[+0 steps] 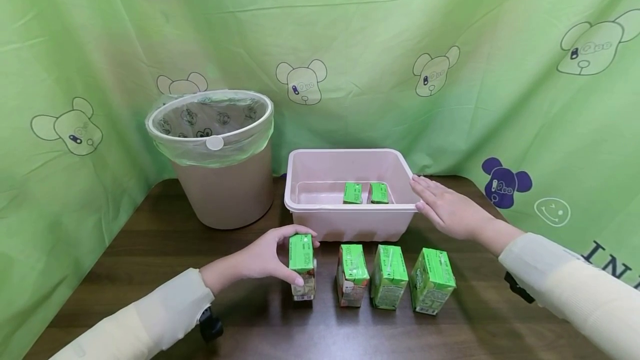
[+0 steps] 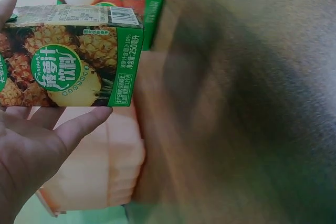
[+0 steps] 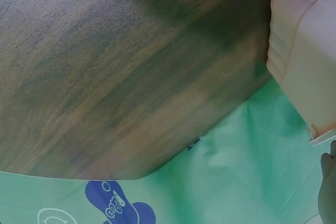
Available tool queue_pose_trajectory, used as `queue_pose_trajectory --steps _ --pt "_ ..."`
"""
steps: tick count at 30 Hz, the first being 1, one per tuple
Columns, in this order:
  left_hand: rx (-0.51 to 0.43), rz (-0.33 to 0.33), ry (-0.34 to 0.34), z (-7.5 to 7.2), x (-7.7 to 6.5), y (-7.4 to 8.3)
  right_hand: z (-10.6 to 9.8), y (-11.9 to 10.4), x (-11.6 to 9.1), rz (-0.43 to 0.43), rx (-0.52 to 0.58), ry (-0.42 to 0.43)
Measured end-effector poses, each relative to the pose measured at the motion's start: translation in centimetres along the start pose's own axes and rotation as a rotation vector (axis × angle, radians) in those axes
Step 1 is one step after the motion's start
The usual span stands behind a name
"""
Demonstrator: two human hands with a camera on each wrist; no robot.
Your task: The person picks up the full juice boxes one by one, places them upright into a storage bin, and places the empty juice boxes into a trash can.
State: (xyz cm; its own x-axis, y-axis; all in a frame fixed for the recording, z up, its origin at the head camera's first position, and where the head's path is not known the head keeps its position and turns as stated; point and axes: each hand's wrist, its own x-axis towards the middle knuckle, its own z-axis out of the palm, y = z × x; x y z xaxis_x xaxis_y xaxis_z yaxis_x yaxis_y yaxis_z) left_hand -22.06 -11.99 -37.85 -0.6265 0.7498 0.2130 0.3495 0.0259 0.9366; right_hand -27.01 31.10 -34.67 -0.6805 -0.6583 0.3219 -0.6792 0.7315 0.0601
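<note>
My left hand [image 1: 267, 254] grips a green-topped pineapple juice carton [image 1: 301, 254], thumb on its near side and fingers around the far side. Pineapples are printed on the side of that juice carton [image 2: 68, 66] in the left wrist view. My right hand [image 1: 447, 207] has straight fingers at the right rim of a pink plastic tub [image 1: 350, 221]. Inside the tub lie two green-topped cartons, one left [image 1: 352, 193] and one right [image 1: 379, 193]. Three more cartons stand in a row right of the held one: the nearest [image 1: 353, 274], a middle one [image 1: 389, 276] and a right one [image 1: 433, 281].
A pinkish-beige trash bin [image 1: 225, 193] lined with a clear patterned bag stands at the back left of the dark wood table [image 1: 240, 304]. Behind the table hangs a green curtain [image 1: 360, 26] with cartoon bear heads.
</note>
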Motion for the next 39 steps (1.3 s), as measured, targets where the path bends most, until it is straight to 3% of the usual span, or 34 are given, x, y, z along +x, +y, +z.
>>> queue_pose_trajectory --steps 12,18,29,36,39 --pt "-0.077 0.058 -0.030 -1.0 0.7 2.9 0.0 0.1 -0.1 0.000 -0.002 0.002" --pt "-0.018 0.089 -0.014 -1.7 1.3 4.9 0.0 0.1 -0.1 0.012 0.004 -0.015" --pt "0.108 0.128 0.089 -3.4 2.7 7.7 0.1 0.1 0.0 0.022 -0.003 -0.024" --pt "0.017 0.160 0.124 -4.3 4.1 9.0 0.1 0.0 0.0 0.026 -0.004 -0.028" --pt "0.021 0.165 0.149 -4.8 4.9 9.4 0.1 0.0 -0.1 0.026 -0.002 -0.023"
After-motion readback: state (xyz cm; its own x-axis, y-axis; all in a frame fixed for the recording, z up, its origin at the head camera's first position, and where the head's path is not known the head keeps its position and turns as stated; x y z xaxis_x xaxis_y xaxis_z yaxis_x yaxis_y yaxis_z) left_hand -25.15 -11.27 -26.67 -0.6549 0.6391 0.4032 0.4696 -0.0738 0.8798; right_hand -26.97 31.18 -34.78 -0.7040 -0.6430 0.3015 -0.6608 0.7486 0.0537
